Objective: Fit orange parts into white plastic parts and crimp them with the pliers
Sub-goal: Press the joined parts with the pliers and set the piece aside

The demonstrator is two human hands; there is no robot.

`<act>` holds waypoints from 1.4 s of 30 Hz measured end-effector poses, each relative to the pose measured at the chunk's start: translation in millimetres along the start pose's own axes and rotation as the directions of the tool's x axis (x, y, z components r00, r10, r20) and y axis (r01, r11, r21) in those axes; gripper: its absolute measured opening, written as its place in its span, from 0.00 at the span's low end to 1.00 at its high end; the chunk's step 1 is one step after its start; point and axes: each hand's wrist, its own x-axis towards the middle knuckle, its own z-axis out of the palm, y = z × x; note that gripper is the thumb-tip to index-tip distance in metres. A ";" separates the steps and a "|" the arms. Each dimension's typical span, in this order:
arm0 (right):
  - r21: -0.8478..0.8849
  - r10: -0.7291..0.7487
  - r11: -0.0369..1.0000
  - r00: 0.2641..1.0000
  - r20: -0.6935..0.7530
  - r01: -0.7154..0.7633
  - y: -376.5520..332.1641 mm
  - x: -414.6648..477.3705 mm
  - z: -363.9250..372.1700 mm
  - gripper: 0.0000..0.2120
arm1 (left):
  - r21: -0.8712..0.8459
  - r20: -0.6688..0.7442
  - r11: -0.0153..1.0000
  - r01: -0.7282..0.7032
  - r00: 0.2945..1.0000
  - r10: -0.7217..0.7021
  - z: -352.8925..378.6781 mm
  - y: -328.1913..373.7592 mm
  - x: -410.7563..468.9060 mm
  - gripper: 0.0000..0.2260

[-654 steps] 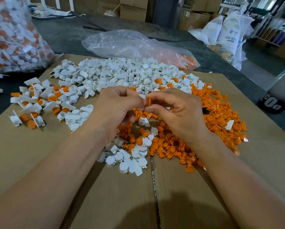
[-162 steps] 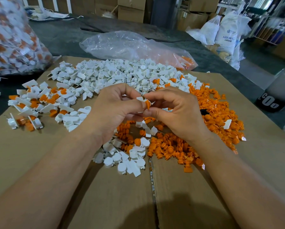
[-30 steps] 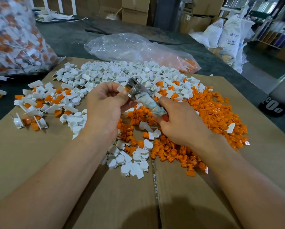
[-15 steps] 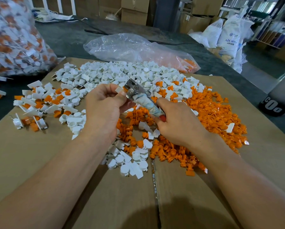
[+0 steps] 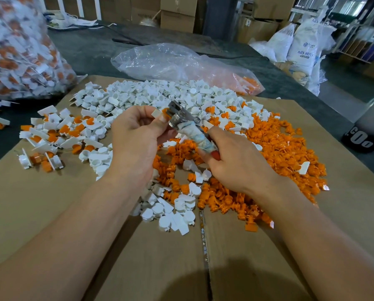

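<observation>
My left hand (image 5: 136, 137) pinches a white plastic part with an orange part in it (image 5: 159, 112), held up over the piles. My right hand (image 5: 236, 158) grips the cloth-wrapped handles of the pliers (image 5: 188, 127). The metal jaws of the pliers point up and left and sit right against the held part. A heap of loose white parts (image 5: 160, 96) lies at the back of the cardboard sheet (image 5: 160, 257). Loose orange parts (image 5: 279, 153) are spread on the right. Fitted white-and-orange pieces (image 5: 58, 135) lie at the left.
A large clear bag of fitted pieces (image 5: 19, 51) stands at the far left. A crumpled clear plastic bag (image 5: 170, 61) with a few orange parts lies behind the piles. A small cluster of white parts (image 5: 173, 211) lies near the cardboard seam. Sacks and boxes stand far back right.
Seconds ago both hands pressed an orange part into a white one. Since then my right hand has taken the pliers; over the last second the jaws stay at the held part, barely moving.
</observation>
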 end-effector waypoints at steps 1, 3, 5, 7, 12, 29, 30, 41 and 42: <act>0.007 -0.004 1.000 1.000 0.001 0.004 0.5 -0.6 -0.4 0.07 | 0.005 0.005 1.000 0.002 1.000 -0.002 -0.2 0.1 0.5 0.10; 0.025 -0.007 1.000 1.000 0.004 0.007 1.1 -1.3 -1.2 0.07 | 0.029 0.019 1.000 0.006 1.000 -0.006 -1.0 0.0 0.9 0.10; 0.044 -0.009 0.999 1.000 0.007 0.008 1.0 -1.4 -1.8 0.07 | 0.058 0.035 0.998 0.003 0.999 -0.005 -2.1 0.2 0.8 0.10; 0.064 -0.008 0.998 1.000 0.011 0.007 0.6 -1.1 -2.6 0.07 | 0.068 0.044 0.998 -0.006 0.999 0.003 -2.8 0.4 0.9 0.10; 0.082 0.001 0.997 1.000 0.008 -0.002 -2.2 -0.3 -3.0 0.07 | 0.043 0.034 0.999 -0.008 0.999 0.006 -2.2 0.6 0.7 0.11; 0.054 0.005 0.999 0.999 -0.040 -0.003 -6.1 -0.8 1.1 0.09 | -0.007 0.028 1.000 0.013 1.000 -0.013 -2.2 2.1 0.3 0.12; 0.064 0.006 0.998 0.998 -0.055 -0.002 -5.9 -0.8 1.2 0.10 | -0.008 0.027 1.000 0.011 1.000 -0.011 -2.2 2.0 0.3 0.12; -0.103 0.189 0.968 0.935 -0.300 -0.228 25.3 5.9 -9.3 0.25 | -0.117 0.048 0.982 0.149 0.988 -0.144 -5.9 0.6 4.3 0.08; -0.106 0.210 0.962 0.932 -0.297 -0.250 28.9 6.6 -9.9 0.26 | -0.133 0.050 0.979 0.157 0.987 -0.151 -6.1 0.6 4.2 0.08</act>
